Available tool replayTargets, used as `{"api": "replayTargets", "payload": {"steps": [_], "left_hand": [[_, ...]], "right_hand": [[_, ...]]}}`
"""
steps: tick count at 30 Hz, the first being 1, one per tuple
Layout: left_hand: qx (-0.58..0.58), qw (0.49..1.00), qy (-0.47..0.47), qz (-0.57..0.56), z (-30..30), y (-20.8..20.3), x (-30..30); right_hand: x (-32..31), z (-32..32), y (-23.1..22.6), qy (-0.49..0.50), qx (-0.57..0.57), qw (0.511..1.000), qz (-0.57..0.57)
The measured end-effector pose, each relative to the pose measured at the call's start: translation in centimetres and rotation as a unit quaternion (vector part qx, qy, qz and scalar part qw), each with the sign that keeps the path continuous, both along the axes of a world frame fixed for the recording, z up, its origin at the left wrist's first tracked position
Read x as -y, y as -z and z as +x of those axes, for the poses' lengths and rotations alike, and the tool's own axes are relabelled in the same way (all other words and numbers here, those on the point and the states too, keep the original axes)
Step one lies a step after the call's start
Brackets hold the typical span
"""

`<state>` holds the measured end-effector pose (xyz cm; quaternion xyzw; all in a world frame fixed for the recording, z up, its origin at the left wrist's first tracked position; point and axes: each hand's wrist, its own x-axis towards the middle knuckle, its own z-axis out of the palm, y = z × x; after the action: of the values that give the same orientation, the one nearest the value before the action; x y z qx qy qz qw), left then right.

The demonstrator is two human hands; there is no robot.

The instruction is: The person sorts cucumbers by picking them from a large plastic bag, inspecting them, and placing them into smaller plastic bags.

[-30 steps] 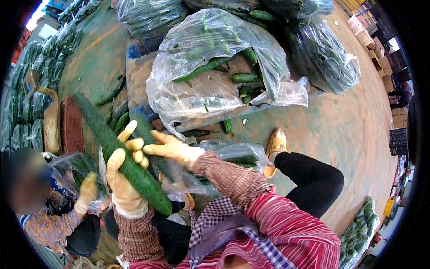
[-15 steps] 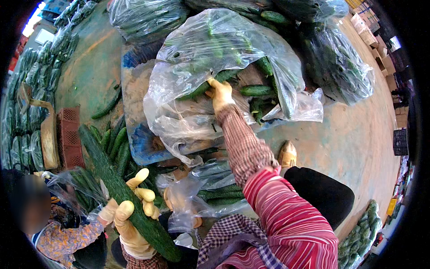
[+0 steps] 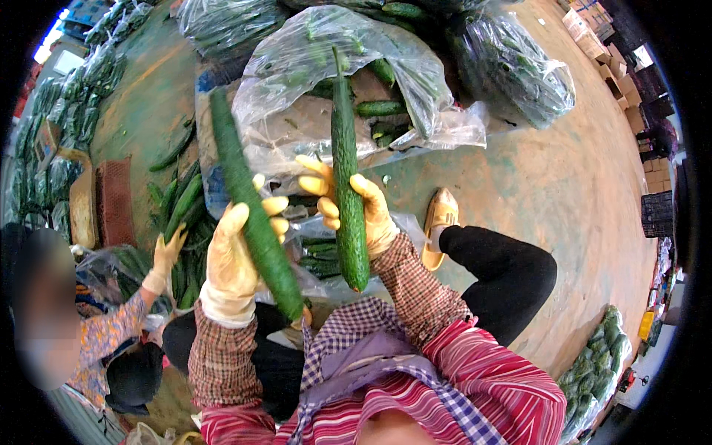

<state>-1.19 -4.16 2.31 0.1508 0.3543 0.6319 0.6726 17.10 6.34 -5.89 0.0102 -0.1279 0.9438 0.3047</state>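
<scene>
In yellow-white gloves, both my hands are closed around long dark green cucumbers. My left hand (image 3: 236,256) grips a cucumber (image 3: 251,200) that slants up to the left, slightly blurred. To its right, my right hand (image 3: 374,211) holds a second cucumber (image 3: 345,163) nearly upright, its thin stem end pointing away from me. The two cucumbers are apart. Beyond them lies a large clear plastic bag (image 3: 285,74), open toward me, with a few cucumbers (image 3: 382,108) showing at its mouth. Below my hands is a smaller clear bag holding cucumbers (image 3: 319,256), partly hidden.
Filled bags of cucumbers (image 3: 512,67) stand at the back. Loose cucumbers (image 3: 185,200) lie at left, beside a reddish-brown crate (image 3: 115,200) and a wooden seat (image 3: 83,200). A co-worker's gloved hand (image 3: 167,256) reaches over that pile. Another netted bag (image 3: 593,371) sits at lower right.
My right hand has come back from the big bag with a cucumber. My left hand has lifted its cucumber and moved it forward. The co-worker's hand has risen toward the loose pile.
</scene>
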Motion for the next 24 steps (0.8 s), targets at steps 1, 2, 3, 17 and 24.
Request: {"api": "replayTargets", "payload": {"steps": [1, 2, 3, 17, 24], "left_hand": [[0.028, 1.000, 0.004, -0.003, 0.3, 0.1, 0.0], [0.056, 0.998, 0.007, -0.005, 0.6, 0.2, 0.0], [0.063, 0.998, 0.003, 0.004, 1.1, 0.1, 0.3], [-0.670, 0.735, -0.069, -0.085, -1.1, 4.2, 5.2], [-0.714, 0.601, 0.052, -0.355, 2.3, 8.3, 6.8]], "right_hand": [[0.8, -0.2, -0.4, 0.008, 0.024, 1.000, 0.006], [1.5, -0.6, -1.1, 0.016, 0.030, 0.999, -0.041], [1.9, -0.8, -0.9, 0.026, 0.027, 0.999, -0.036], [4.3, 1.7, 0.5, 0.066, -0.015, 0.994, -0.088], [3.7, 3.6, 1.4, 0.157, 0.047, 0.980, -0.116]]}}
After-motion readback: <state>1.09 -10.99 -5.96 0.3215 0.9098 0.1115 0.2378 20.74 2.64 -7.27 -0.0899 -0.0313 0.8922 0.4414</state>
